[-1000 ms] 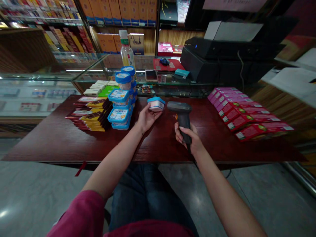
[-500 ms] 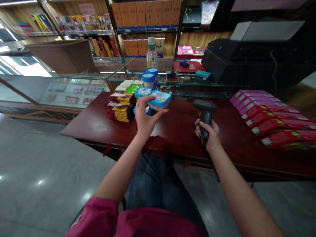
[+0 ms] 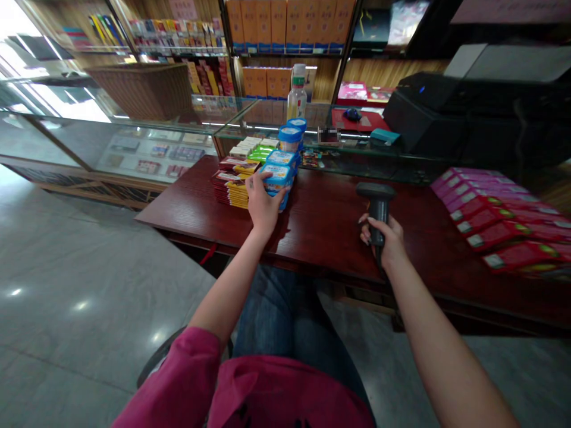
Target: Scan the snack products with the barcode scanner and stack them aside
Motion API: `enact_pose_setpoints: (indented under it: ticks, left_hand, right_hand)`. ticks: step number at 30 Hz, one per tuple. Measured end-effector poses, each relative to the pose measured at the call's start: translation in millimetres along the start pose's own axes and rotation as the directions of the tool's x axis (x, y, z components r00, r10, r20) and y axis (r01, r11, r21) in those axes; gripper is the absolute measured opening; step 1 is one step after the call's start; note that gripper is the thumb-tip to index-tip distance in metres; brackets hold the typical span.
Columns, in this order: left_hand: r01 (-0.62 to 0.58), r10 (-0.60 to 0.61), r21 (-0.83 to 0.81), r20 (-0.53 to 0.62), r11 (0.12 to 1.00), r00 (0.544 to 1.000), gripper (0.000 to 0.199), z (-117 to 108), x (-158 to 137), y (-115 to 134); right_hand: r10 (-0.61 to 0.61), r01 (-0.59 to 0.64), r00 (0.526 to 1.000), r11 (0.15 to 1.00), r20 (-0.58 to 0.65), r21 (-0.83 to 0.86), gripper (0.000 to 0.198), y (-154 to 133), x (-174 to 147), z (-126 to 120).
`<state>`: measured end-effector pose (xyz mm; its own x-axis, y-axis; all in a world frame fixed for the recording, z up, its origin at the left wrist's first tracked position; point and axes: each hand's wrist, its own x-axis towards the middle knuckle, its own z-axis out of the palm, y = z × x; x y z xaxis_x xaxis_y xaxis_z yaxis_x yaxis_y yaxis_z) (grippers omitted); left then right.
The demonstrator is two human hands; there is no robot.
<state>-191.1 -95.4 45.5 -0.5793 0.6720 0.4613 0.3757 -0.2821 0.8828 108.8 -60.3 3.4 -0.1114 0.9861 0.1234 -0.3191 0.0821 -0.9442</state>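
Observation:
My left hand (image 3: 264, 205) grips a blue-lidded plastic tub (image 3: 275, 173) at the front of a cluster of similar tubs. The tub sits on top of another one, partly hidden by my fingers. Behind it are another rectangular blue-lidded tub (image 3: 281, 157) and round blue-lidded tubs (image 3: 289, 134). Just left of them stand stacks of yellow and dark red packets (image 3: 236, 191). Over the right part of the table, my right hand (image 3: 387, 235) is wrapped round the handle of a black barcode scanner (image 3: 378, 208), its head pointing away from me.
The dark red wooden table (image 3: 321, 229) meets a glass display counter (image 3: 250, 119). Red and purple boxes (image 3: 504, 229) lie in rows at the right. A bottle (image 3: 297, 95) stands on the glass, and a wicker basket (image 3: 143, 92) is at the left. Black machines (image 3: 446, 113) fill the back right.
My left hand has brought the blue-lidded tub from above the table down and back onto the tub stack. My right hand still holds the barcode scanner. The view has shifted slightly left.

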Motion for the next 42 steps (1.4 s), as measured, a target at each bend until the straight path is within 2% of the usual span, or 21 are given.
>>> enact_pose_setpoints:
  ticks: [4,7,11,13,15,17,20,23,25,27,29,31,34,36,39,42]
  left_hand:
    - [0.001,0.000,-0.030,0.057,1.000,0.998,0.052,-3,-2,-1]
    - [-0.008,0.014,-0.053,0.109,0.999,0.994,0.062,-6,-7,0]
    - [-0.121,0.125,-0.041,0.098,0.992,0.987,0.079,1,-21,8]
    - [-0.177,0.181,-0.037,0.195,0.984,0.964,0.074,16,-32,14]
    - [-0.251,0.255,-0.055,0.331,0.966,0.909,0.066,39,-44,21]
    - [-0.329,0.338,-0.099,0.439,0.939,0.832,0.063,70,-57,28]
    - [-0.418,0.445,-0.179,0.541,0.890,0.714,0.066,126,-76,39]
    - [-0.548,0.541,-0.201,0.615,0.812,0.574,0.074,187,-97,51]
    - [-0.643,0.593,-0.208,0.653,0.738,0.470,0.079,226,-114,63]
    - [-0.704,0.628,-0.225,0.676,0.674,0.385,0.080,262,-134,80]
    - [-0.736,0.647,-0.244,0.688,0.632,0.328,0.077,293,-155,101]
    - [-0.749,0.650,-0.249,0.698,0.614,0.301,0.071,318,-176,120]
    - [-0.760,0.627,-0.224,0.723,0.611,0.291,0.059,342,-202,138]
    - [-0.775,0.619,-0.213,0.737,0.595,0.272,0.050,348,-212,139]
    - [-0.799,0.661,-0.254,0.717,0.545,0.223,0.045,345,-216,127]
    - [-0.799,0.725,-0.346,0.671,0.492,0.155,0.043,327,-204,102]
  right_hand:
    - [-0.003,0.003,1.000,1.000,0.010,0.002,0.029,-1,0,1]
    - [-0.014,0.014,1.000,1.000,-0.012,0.005,0.029,-2,0,5]
    - [-0.064,0.063,0.995,0.998,-0.074,-0.012,0.033,-2,1,8]
    - [-0.106,0.104,0.986,0.994,-0.128,-0.024,0.035,-3,1,5]
    - [-0.150,0.146,0.973,0.989,-0.175,-0.038,0.037,-7,-1,-2]
    - [-0.205,0.196,0.957,0.979,-0.207,-0.060,0.040,-13,-7,-16]
    - [-0.271,0.249,0.923,0.962,-0.272,-0.115,0.047,-29,-24,-45]
    - [-0.341,0.290,0.875,0.938,-0.344,-0.192,0.051,-46,-47,-82]
    - [-0.387,0.307,0.829,0.918,-0.405,-0.251,0.047,-55,-62,-107]
    - [-0.417,0.305,0.772,0.905,-0.480,-0.297,0.041,-63,-78,-131]
    - [-0.436,0.299,0.706,0.898,-0.559,-0.323,0.040,-69,-92,-151]
    - [-0.443,0.296,0.653,0.896,-0.614,-0.331,0.042,-75,-107,-167]
    - [-0.439,0.283,0.606,0.898,-0.664,-0.336,0.041,-82,-125,-184]
    - [-0.438,0.275,0.569,0.899,-0.696,-0.340,0.041,-86,-134,-190]
    - [-0.435,0.298,0.520,0.899,-0.735,-0.321,0.043,-90,-140,-193]
    - [-0.432,0.321,0.513,0.898,-0.742,-0.301,0.044,-91,-139,-187]
